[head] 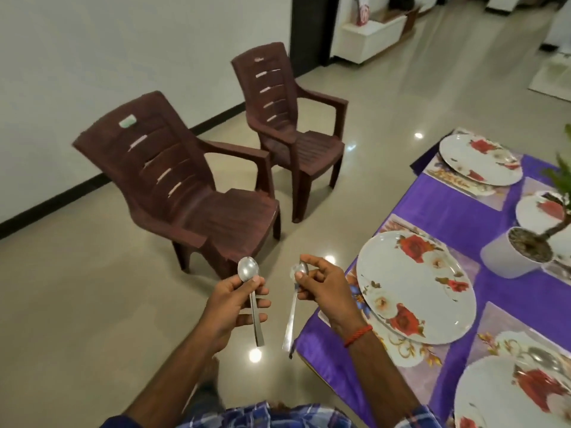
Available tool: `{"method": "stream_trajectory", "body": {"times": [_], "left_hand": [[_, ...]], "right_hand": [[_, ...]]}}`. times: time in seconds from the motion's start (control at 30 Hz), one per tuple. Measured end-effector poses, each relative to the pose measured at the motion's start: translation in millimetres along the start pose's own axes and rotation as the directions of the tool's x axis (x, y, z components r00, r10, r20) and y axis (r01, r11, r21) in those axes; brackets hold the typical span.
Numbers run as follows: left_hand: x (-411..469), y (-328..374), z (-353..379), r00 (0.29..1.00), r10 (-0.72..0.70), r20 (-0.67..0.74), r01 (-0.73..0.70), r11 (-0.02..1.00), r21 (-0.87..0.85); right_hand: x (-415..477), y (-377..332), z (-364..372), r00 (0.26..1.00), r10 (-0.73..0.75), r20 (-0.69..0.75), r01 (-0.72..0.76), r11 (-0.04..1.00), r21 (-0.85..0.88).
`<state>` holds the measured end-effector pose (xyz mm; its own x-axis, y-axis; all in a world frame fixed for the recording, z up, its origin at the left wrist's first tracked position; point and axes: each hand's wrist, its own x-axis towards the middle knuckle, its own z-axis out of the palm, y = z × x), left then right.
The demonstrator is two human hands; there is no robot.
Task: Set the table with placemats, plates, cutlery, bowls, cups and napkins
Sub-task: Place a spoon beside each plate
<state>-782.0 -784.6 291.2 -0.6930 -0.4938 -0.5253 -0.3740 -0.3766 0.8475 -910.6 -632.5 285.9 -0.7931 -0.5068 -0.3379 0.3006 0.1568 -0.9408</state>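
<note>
"The left hand [238,307] is wrapped round one steel spoon [248,270] by the handle, bowl up. The right hand [324,287] only pinches the other spoon [292,316] at the neck, with the handle dangling."

"And it's over the tiled floor [92,304], just short of the purple-clothed table [448,211]. I'd say that loose pinch could let it slip and clatter down."

"Or the hanging handle clips the flowered plate [414,288] just right of that hand, on its placemat [466,267]."

"Any containers?"

"Farther right there's a white pot [506,267] holding soil [530,245] and a small plant [556,225]."
</note>
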Motion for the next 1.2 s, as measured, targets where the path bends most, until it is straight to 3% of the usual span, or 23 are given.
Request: {"method": "stream_trajectory", "body": {"times": [0.27,0.43,0.63,0.77,0.97,1.2], "left_hand": [[75.9,42.6,-27.5,0.973,-0.020,0.229,0.001,0.996,0.085],[112.3,72.3,-44.2,0.934,-0.042,0.355,-0.003,0.992,0.124],[142.3,80.6,-48.7,0.871,-0.129,0.474,0.028,0.976,0.215],[150.4,77.1,-31.6,0.822,-0.191,0.536,0.042,0.960,0.277],[159.4,77.1,6.7,0.743,-0.259,0.618,0.010,0.927,0.376],[176.8,81.7,53.2,0.697,-0.298,0.652,-0.036,0.894,0.447]], "right_hand": [[39.8,-12.5,36.4,0.981,-0.023,-0.194,0.038,0.996,0.076],[47.0,-0.8,49.8,0.896,0.028,-0.442,0.066,0.978,0.196],[22.4,14.8,53.9,0.665,0.091,-0.741,0.189,0.940,0.285],[1.6,29.0,37.7,0.485,0.179,-0.856,0.262,0.904,0.338],[-25.1,64.5,-16.6,0.127,0.315,-0.940,0.261,0.904,0.338],[-28.8,116.9,-59.7,-0.022,0.476,-0.879,0.284,0.846,0.451]]}}
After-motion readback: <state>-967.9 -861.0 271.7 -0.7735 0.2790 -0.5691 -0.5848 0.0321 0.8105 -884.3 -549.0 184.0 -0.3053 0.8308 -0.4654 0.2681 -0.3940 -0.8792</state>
